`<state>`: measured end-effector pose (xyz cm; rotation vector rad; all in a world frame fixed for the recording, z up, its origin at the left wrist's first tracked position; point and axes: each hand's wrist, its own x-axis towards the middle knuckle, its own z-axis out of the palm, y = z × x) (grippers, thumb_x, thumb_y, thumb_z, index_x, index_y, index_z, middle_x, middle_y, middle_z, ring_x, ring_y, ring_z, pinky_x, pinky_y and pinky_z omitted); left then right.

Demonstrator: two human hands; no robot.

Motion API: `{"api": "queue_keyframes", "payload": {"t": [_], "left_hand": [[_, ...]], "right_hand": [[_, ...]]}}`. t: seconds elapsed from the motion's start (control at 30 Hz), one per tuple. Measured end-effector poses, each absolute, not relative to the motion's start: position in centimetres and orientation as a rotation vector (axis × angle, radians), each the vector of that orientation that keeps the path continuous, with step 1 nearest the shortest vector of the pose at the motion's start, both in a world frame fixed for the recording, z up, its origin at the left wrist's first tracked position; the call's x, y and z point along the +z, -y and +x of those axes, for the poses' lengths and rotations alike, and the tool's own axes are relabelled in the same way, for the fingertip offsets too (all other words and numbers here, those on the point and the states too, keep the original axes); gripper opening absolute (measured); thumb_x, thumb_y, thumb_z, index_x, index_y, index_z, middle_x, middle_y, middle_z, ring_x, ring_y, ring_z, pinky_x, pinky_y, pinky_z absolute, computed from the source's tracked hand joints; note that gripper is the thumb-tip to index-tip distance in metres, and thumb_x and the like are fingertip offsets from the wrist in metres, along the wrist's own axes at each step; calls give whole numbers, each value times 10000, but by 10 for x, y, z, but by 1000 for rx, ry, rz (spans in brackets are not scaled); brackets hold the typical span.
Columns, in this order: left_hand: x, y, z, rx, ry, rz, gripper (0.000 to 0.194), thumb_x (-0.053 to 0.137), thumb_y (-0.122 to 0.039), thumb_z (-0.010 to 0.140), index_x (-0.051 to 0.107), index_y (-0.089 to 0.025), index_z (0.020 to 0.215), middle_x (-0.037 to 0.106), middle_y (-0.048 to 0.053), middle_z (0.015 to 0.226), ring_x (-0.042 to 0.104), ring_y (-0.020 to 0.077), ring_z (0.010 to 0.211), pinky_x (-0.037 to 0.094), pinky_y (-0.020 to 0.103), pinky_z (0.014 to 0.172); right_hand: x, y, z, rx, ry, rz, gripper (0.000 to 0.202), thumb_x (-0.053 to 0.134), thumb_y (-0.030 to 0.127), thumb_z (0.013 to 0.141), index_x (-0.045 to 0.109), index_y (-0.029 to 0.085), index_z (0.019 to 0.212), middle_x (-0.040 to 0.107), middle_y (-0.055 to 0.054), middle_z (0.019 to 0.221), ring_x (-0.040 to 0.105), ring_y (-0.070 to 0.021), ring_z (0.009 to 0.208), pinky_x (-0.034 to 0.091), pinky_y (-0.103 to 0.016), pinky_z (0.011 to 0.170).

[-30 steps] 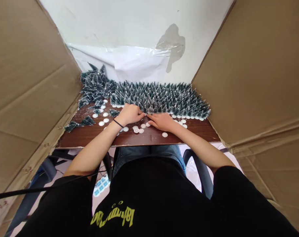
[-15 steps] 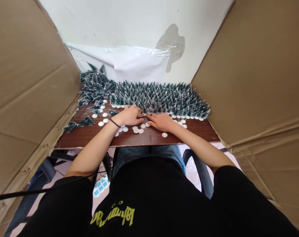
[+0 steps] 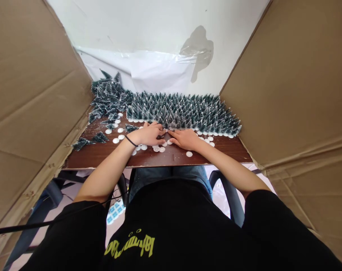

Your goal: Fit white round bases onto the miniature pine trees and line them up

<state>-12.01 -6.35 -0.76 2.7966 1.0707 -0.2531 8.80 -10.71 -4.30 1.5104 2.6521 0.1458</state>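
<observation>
Dense rows of miniature snow-tipped pine trees (image 3: 176, 109) stand upright on round white bases across the back of the brown table. My left hand (image 3: 151, 134) is at the front edge of these rows, its fingers bent and thumb drawn in. A small dark patch shows between thumb and fingers, too hidden to name. Close beside it, my right hand (image 3: 186, 139) reaches its index finger to the front row's bases, with the thumb apart and nothing seen in it. Loose white discs (image 3: 162, 149) lie just below both hands.
A heap of loose miniature trees (image 3: 110, 96) fills the back left corner. Single trees (image 3: 100, 137) lie on their sides at the left, among scattered white discs (image 3: 116, 140). Cardboard walls (image 3: 297, 82) enclose both sides, and a white wall (image 3: 148, 26) stands behind.
My left hand has lowered slightly toward me, and the dark patch by its thumb shows lower. My right hand stays nearly where it was. The tree rows look unchanged.
</observation>
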Motion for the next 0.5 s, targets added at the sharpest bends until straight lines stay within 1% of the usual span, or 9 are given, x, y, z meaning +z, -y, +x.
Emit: {"api": "queue_keyframes", "payload": {"t": [0.2,0.37,0.5], "left_hand": [[-8,64,-120,-244,-1061,2802,490,529,-506,895,687,-190,1234,590,164,1214,465,348,1197,366,468,988],[-7,65,-120,-279,-1062,2817,558,525,-518,901,635,-180,1331,580,174,1248,469,347,1204,376,457,982],[-5,67,-120,-314,-1075,2814,554,519,-507,912,626,-189,1354,580,166,1276,471,347,1239,378,456,1015]], "right_hand": [[-44,106,88,158,-2673,1502,602,237,511,1066,388,195,1556,670,-139,1330,672,-272,1095,463,-340,775],[-43,107,88,148,-2663,1507,592,243,500,1067,389,200,1555,663,-140,1345,672,-266,1097,458,-331,781],[-42,108,88,143,-2650,1509,595,235,503,1067,384,200,1557,653,-134,1363,667,-269,1111,460,-335,786]]}}
